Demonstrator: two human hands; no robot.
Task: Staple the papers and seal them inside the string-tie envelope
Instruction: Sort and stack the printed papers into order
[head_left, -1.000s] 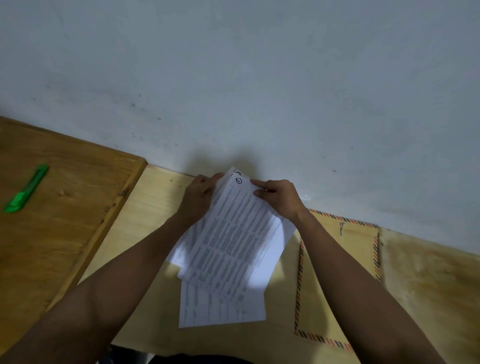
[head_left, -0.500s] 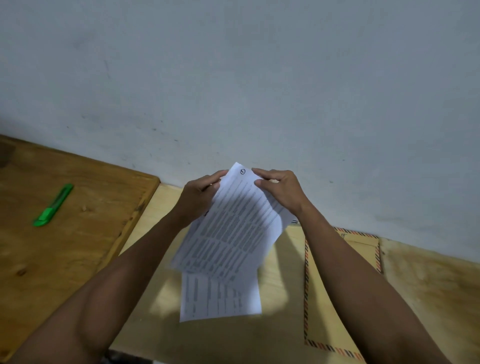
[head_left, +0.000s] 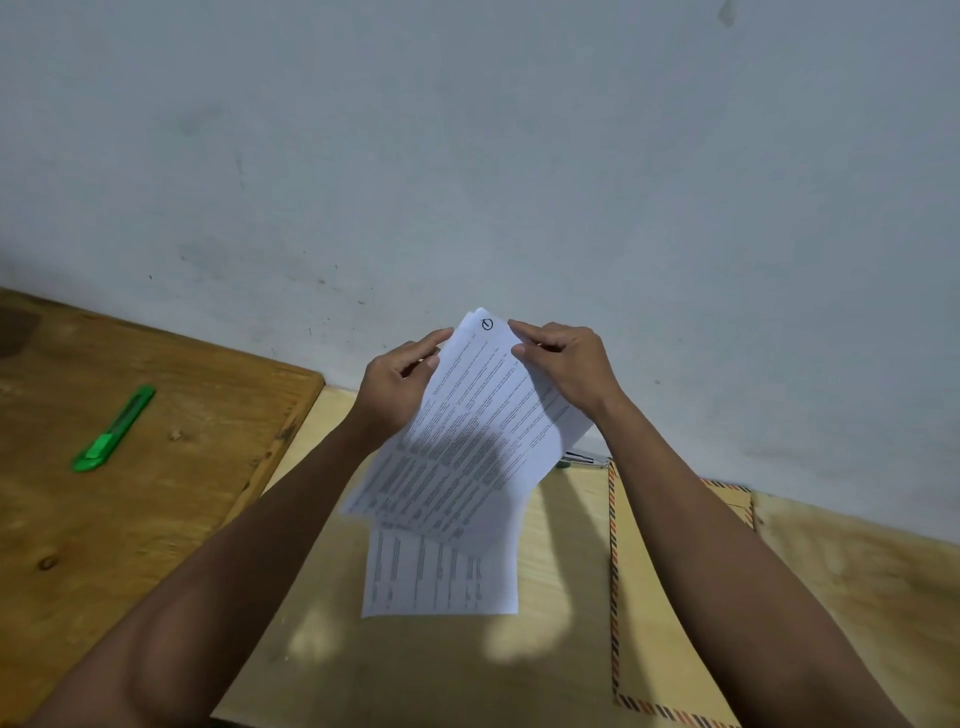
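My left hand has its fingers curled round the left edge of the papers, thumb on top and the rest tucked behind the sheets. My right hand pinches the upper right edge, forefinger stretched along the top and thumb pressing the printed face. Between them I hold the sheaf lifted off the desk and tilted, its top corner, marked with a small circled sign, up against the wall. One more sheet lies flat on the light board just under the lifted ones, partly covered by them. The envelope, with its striped border, lies flat to the right, and my right forearm crosses over it. A small dark thing peeps out beyond the papers' right corner; I cannot tell what it is. Well to the left, a green cutter lies on the darker wooden table, which butts against the light board. The wall behind is pale and scuffed.
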